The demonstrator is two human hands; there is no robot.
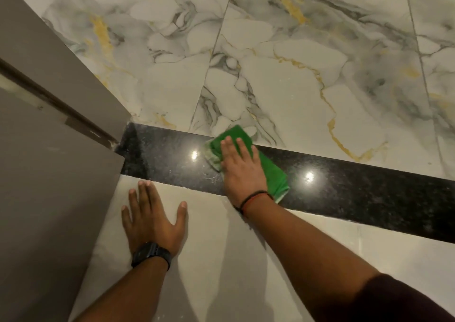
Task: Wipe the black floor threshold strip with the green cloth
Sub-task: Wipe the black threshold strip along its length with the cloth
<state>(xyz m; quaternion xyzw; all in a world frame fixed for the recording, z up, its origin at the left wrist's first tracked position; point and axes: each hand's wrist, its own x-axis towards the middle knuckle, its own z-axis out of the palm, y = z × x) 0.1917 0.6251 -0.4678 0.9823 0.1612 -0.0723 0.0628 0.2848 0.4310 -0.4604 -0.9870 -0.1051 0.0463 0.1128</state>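
Note:
A glossy black speckled threshold strip (344,188) runs across the floor from the door frame at the left to the right edge. On it lies a folded green cloth (273,171), its far end reaching onto the marble tile. My right hand (240,166) presses flat on the cloth, fingers pointing away from me, a thin cord band at the wrist. My left hand (152,218) rests flat on the plain beige tile just before the strip, fingers spread, holding nothing, a black watch on its wrist.
A grey door frame and door (49,149) stand at the left, meeting the strip's left end. White marble-pattern tiles with gold and grey veins (295,63) lie beyond the strip. Plain beige tile (246,260) lies on my side. Two light reflections shine on the strip.

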